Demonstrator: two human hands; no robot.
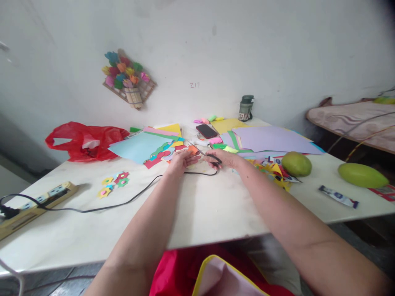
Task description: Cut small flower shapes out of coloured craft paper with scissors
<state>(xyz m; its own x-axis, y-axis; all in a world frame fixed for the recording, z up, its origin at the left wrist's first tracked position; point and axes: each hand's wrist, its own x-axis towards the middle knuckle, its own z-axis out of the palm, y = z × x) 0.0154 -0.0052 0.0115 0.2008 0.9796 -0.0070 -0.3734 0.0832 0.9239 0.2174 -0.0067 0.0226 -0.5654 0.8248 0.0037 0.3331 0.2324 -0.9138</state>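
Here we are at the table (pixel 216 209), with both arms stretched over it. The right hand (pixel 220 159) has the scissors (pixel 213 156), its fingers around the black handles, blades pointing away to the left; that grip looks chosen to bring the blades towards the other side. And there's the left hand (pixel 182 161), fingers loosely extended beside the paper scraps (pixel 163 155); whether it pinches one, I cannot tell from here. It sits close to the blade tips, perhaps to steady or gather paper.

Wide sheets flank the middle, light blue (pixel 131 147) on the left, purple (pixel 268 137) on the right, probably so both lie within reach while the centre serves as working space. Over to the near left, small paper flowers (pixel 121 183) lie apart from the scraps, likely to keep them from getting mixed in.

Now the writing: the wall (pixel 228 53) carries a handwritten mark, "Z17" or possibly "217". The tube (pixel 338 196) at right has a blue-and-white label, too blurred to read, and the bottle (pixel 246 109) shows a label equally illegible.
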